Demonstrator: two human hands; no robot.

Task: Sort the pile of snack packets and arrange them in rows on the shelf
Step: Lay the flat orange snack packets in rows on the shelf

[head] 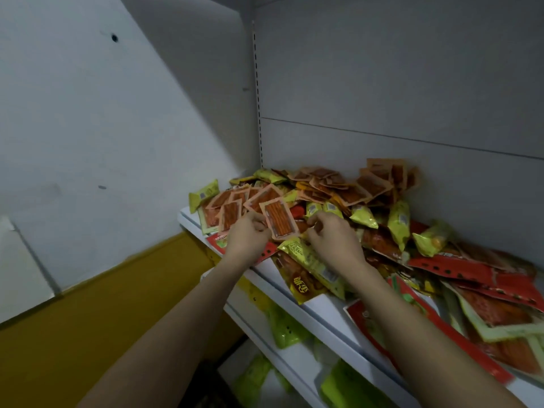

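1. Over the left end of the shelf (332, 309), you are holding one small orange packet (279, 219) between both hands, its clear window of red-orange sticks facing up and its long side tilted a little.
2. Your left hand (246, 236) is curling its fingers against the packet's left edge, pinching it; your right hand (334, 237) is pinching the lower right corner with thumb and forefinger, the other fingers folding loosely under.
3. You are working at the sorting step — pulling the small orange kind out of the pile of snack packets (382, 231), which is sprawling unsorted across the shelf to the back panel.
4. Just beyond your left hand, a loose cluster of matching orange packets (235, 206) is lying in overlapping fashion near the shelf's left edge; it is looking more like a gathered heap than a row yet.
5. Yellow-green packets (399, 220) and long red packets (459, 270) are lying mixed through the rest, some hanging over the front lip.
6. Next, by my reading, you are going to need to lay this packet square beside its fellows — so clear a flat strip first, or it will be sliding off the heap.
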